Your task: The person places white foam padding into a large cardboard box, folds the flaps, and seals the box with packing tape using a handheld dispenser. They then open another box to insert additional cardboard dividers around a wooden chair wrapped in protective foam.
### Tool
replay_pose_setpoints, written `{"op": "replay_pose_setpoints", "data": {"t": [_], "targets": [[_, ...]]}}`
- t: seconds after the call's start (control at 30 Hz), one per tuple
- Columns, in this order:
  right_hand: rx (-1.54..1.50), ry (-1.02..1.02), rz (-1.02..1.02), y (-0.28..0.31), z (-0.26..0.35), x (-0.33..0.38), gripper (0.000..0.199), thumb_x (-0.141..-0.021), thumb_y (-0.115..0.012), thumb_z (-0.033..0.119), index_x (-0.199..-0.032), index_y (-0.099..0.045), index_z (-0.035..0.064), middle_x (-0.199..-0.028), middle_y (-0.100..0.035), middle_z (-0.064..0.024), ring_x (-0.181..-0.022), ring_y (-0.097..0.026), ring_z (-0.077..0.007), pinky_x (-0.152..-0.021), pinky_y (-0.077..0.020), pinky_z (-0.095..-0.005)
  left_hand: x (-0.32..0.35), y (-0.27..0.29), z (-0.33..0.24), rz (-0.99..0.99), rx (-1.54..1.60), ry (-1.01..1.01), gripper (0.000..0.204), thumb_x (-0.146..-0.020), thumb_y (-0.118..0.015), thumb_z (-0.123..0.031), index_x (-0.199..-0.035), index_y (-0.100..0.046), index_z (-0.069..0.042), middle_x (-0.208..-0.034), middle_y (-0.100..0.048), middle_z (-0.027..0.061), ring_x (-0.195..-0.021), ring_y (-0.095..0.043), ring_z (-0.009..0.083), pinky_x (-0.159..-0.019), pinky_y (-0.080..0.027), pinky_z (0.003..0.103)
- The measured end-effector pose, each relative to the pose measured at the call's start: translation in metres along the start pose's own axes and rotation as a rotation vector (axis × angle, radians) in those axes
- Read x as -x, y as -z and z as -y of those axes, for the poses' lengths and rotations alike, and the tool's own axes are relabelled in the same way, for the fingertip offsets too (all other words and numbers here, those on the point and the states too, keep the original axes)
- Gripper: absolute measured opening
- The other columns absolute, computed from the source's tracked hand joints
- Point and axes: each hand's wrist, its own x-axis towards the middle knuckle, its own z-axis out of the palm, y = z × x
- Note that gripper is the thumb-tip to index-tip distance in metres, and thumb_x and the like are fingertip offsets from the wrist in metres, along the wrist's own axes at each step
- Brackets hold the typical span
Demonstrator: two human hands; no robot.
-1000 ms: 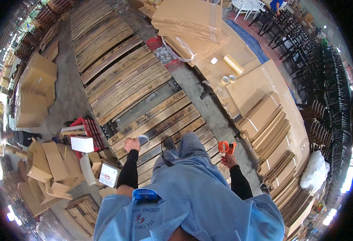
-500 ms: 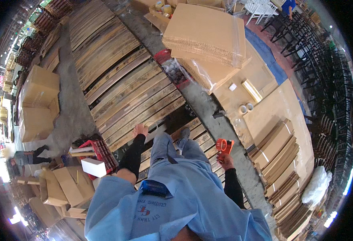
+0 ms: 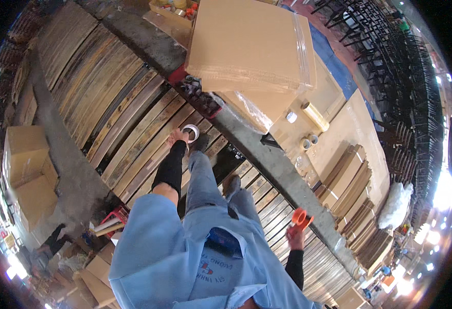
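Left hand: fingers gripping white tape roll, above slatted wooden pallets. Right hand: fingers closed round orange tape dispenser, well apart from roll. Farther right: bench, cardboard stack, 2 tan tape rolls.

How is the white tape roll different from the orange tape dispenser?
The white tape roll is pale, while the orange tape dispenser is bright orange. The white tape roll is a plain ring; the orange tape dispenser has a body joined to its round part. The left hand holds the roll, the right hand the dispenser. Both have a round shape.
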Motion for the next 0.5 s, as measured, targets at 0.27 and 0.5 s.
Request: {"op": "replay_pose_setpoints", "data": {"t": [0.27,0.5], "targets": [[-0.023,-0.285,-0.058,-0.061,-0.051,0.094,0.042,-0.085,-0.056,0.010,-0.127,-0.060,0.0083,-0.114,-0.070,-0.0114,-0.092,-0.066,-0.0260,-0.085,-0.0548,-0.0434,-0.142,0.025,-0.076,-0.081,-0.070,-0.281,0.065,-0.085,-0.066,-0.045,-0.138,-0.059,-0.008,-0.133,-0.063,0.0203,-0.127,-0.056,0.0375,-0.107,-0.044,0.050],[-0.064,-0.143,0.143,-0.191,-0.001,0.096,0.035,-0.092,-0.055,0.015,-0.122,-0.060,-0.0026,-0.113,-0.070,-0.0144,-0.095,-0.070,-0.0267,-0.083,-0.0583,-0.0412,-0.171,-0.039,-0.056,0.015,0.257,-0.545,0.056,-0.091,-0.062,-0.042,-0.131,-0.062,-0.003,-0.119,-0.068,0.0228,-0.113,-0.061,0.0436,-0.101,-0.046,0.053]]}}
